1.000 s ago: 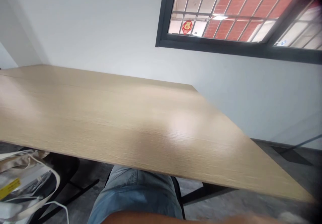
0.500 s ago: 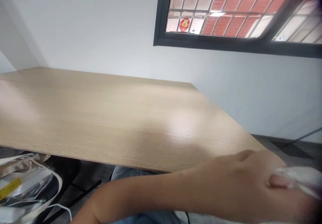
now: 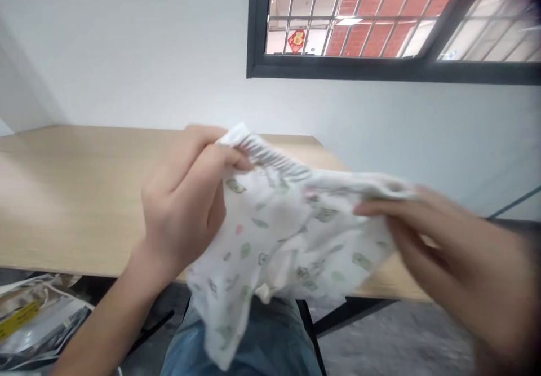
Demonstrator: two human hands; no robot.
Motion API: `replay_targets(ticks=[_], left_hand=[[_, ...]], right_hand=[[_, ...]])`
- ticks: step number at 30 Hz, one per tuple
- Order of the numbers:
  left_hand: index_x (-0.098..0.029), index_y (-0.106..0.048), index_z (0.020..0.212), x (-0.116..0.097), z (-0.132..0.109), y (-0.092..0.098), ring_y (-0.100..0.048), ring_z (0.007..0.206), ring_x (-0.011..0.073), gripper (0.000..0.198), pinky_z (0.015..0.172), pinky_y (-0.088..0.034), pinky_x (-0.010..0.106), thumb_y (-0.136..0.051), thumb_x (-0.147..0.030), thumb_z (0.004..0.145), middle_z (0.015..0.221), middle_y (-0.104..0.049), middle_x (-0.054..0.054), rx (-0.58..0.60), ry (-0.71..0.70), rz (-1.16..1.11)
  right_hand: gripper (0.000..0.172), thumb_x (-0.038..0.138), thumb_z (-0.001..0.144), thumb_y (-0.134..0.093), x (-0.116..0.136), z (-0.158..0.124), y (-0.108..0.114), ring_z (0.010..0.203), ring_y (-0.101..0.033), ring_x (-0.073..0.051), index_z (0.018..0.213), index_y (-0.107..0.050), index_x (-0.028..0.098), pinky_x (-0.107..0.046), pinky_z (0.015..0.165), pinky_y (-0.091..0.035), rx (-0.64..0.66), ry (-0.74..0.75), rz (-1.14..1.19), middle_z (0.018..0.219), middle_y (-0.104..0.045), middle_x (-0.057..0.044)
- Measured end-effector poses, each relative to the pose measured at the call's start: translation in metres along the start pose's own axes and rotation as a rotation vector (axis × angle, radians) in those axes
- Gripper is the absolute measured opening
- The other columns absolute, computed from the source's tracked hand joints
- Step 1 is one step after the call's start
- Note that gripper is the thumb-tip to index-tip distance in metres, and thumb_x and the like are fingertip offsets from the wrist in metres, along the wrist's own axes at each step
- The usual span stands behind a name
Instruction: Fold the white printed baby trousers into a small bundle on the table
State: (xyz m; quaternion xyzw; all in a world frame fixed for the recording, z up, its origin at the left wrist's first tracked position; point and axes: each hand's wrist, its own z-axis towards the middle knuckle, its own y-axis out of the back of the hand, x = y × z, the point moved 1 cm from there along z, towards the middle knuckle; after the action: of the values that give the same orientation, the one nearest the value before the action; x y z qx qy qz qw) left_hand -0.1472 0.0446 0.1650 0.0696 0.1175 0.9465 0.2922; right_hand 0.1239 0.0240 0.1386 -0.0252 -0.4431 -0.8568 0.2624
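Note:
A pair of small white shorts (image 3: 270,235) with a green and pink print hangs between my hands, above the table's front edge and my lap. Its gathered elastic waistband runs along the top, and one leg dangles lower on the left. My left hand (image 3: 190,190) pinches the left end of the waistband. At the other end my right hand (image 3: 439,240) grips the waistband between thumb and fingers, somewhat blurred. The waistband is stretched out between them.
A light wooden table (image 3: 84,207) stretches along the white wall. A dark-framed window (image 3: 338,66) with bars is above it. At lower left an open bag (image 3: 42,319) holds packaged items. My legs (image 3: 270,342) are below the table edge.
The right side held a hand clutching bunched white cloth. Now the shorts are spread open in front of me, with both hands on the waistband. The view has shifted slightly.

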Motion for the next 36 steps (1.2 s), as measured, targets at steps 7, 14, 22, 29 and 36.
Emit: replay_targets(ticks=[7, 14, 22, 29, 36], left_hand=[[-0.014, -0.057, 0.106, 0.061, -0.089, -0.048, -0.056, 0.095, 0.0217, 0.036, 0.078, -0.043, 0.035, -0.032, -0.001, 0.084, 0.112, -0.059, 0.008, 0.862, 0.081, 0.336], [-0.013, -0.053, 0.116, 0.079, -0.123, -0.092, -0.052, 0.103, 0.0263, 0.032, 0.079, -0.045, 0.039, -0.036, -0.008, 0.089, 0.121, -0.053, 0.012, 1.052, 0.122, 0.347], [-0.015, -0.051, 0.117, 0.11, -0.095, -0.174, -0.055, 0.1, 0.0214, 0.033, 0.083, -0.048, 0.042, -0.053, -0.032, 0.088, 0.117, -0.053, 0.009, 1.073, 0.256, 0.366], [-0.017, -0.046, 0.124, 0.107, -0.088, -0.171, -0.046, 0.116, 0.026, 0.037, 0.093, -0.041, 0.048, -0.05, -0.029, 0.09, 0.133, -0.043, 0.011, 0.996, 0.228, 0.272], [-0.01, -0.051, 0.119, 0.058, -0.119, -0.078, -0.041, 0.124, 0.0247, 0.034, 0.099, -0.038, 0.041, -0.03, -0.016, 0.093, 0.126, -0.051, 0.016, 1.067, 0.069, 0.124]], right_hand=[[0.036, 0.003, 0.079, -0.037, 0.0, 0.06, -0.115, 0.092, -0.057, -0.021, 0.1, -0.062, 0.021, -0.029, 0.07, -0.044, 0.569, 0.209, -0.337, 0.101, -0.061, -0.006], [0.042, 0.006, 0.087, -0.029, -0.016, 0.059, -0.172, 0.097, -0.05, -0.028, 0.125, -0.046, 0.009, -0.036, 0.069, -0.043, 0.592, 0.297, -0.566, 0.119, -0.05, -0.018], [0.05, 0.013, 0.09, -0.027, -0.062, 0.125, -0.202, 0.106, -0.048, -0.03, 0.136, -0.036, 0.03, -0.039, 0.073, -0.045, 0.624, 0.075, -0.575, 0.129, -0.044, -0.013], [0.049, 0.014, 0.09, -0.031, -0.064, 0.126, -0.198, 0.125, -0.031, -0.031, 0.138, -0.035, 0.025, -0.049, 0.096, -0.032, 0.568, 0.08, -0.526, 0.141, -0.03, -0.014], [0.041, 0.023, 0.095, -0.022, 0.034, 0.086, -0.19, 0.119, -0.041, -0.017, 0.126, -0.046, 0.013, -0.033, 0.102, -0.032, 0.561, 0.521, 0.233, 0.128, -0.05, -0.009]])
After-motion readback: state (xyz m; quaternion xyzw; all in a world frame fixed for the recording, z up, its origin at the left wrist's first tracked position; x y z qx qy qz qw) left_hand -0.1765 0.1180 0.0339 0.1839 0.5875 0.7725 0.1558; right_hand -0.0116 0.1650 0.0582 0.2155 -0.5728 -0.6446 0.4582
